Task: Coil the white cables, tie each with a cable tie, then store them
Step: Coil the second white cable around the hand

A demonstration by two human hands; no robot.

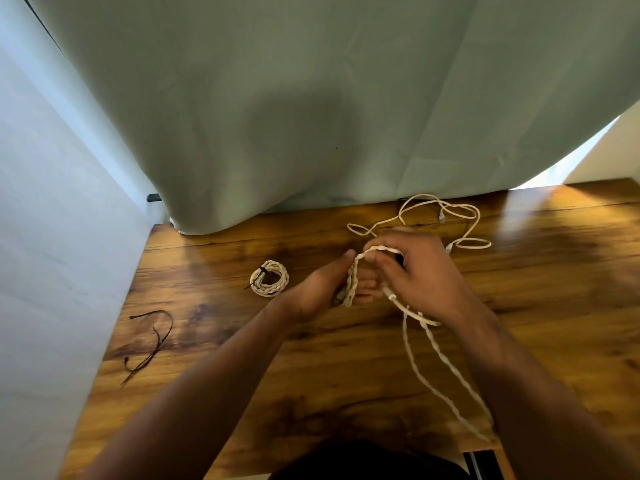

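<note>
Wooden table (242, 341), left hand (320, 289), right hand (417, 268) gripping white cable (352, 279)

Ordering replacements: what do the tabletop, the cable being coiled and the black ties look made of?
Tabletop: glossy wood or laminate, grain and glare visible.
Cable being coiled: white, twisted, ridged; fabric or plastic, unclear.
Black ties: thin, springy-looking strips, likely plastic.

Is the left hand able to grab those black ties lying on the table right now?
Probably not yet. The left hand grips the half-wound cable. Nothing blocks the black cable ties on the table, so it would likely reach them once it lets go.
</note>
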